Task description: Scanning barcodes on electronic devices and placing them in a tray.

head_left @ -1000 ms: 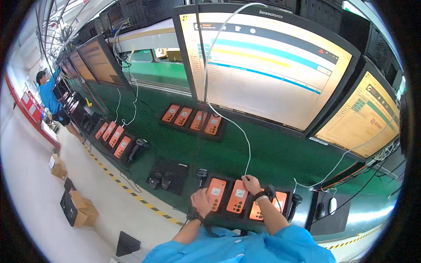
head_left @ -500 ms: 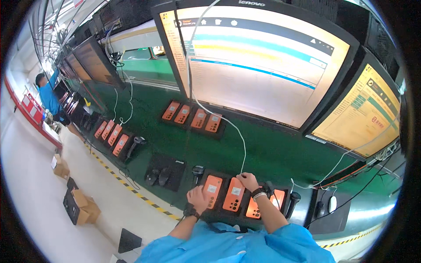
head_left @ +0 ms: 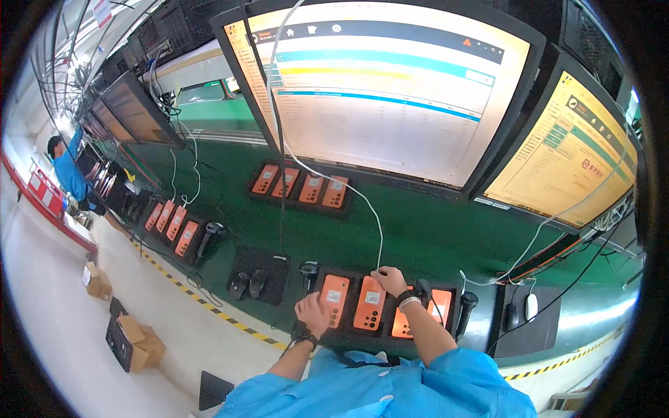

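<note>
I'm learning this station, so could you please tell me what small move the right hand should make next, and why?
Probably a gentle check that the white cable is seated in the orange phone, second from left in the nearest row: the right hand is at that phone's far end, where the cable reaches it, and hides the connection.

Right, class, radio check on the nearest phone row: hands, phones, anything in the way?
Left hand beside leftmost phone. Right hand at white cable, top of second phone. Right forearm partly covers third phone.
</note>
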Motion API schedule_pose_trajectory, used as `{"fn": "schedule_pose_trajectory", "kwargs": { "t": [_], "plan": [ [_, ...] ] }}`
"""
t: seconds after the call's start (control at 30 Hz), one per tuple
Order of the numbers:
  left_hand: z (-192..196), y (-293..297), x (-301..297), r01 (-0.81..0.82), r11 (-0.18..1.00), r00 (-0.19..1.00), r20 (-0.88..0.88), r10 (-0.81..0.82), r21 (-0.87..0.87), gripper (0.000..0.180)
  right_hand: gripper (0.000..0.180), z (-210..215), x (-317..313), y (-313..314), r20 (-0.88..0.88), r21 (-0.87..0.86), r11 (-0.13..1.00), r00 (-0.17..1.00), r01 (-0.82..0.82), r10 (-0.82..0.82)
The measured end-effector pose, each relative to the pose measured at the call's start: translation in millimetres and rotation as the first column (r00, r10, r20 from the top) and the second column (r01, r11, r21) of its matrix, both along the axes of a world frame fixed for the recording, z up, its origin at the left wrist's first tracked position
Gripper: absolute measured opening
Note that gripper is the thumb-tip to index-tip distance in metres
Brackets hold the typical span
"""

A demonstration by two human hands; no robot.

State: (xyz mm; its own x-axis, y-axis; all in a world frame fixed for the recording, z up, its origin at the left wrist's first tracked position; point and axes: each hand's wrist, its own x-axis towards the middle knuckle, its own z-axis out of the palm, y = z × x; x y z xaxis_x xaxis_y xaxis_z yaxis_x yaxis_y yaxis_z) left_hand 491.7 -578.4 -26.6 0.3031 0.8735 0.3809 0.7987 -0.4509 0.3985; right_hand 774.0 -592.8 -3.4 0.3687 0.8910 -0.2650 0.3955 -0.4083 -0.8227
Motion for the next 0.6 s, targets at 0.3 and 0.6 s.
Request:
{"fn": "schedule_pose_trajectory", "kwargs": {
  "t": [0.3,0.6],
  "plan": [
    [5,-2,-1,0.010,1.000,1.000,0.002,-0.010,0.023,0.037,0.038,7,0,-1,0.027,0.014,1.000,0.999,-0.022,0.021],
    [-1,-1,-2,0.012,1.000,1.000,-0.002,-0.012,0.014,0.041,0.038,11,-4,-2,0.035,0.042,0.999,0.999,-0.006,0.005]
  ]
}}
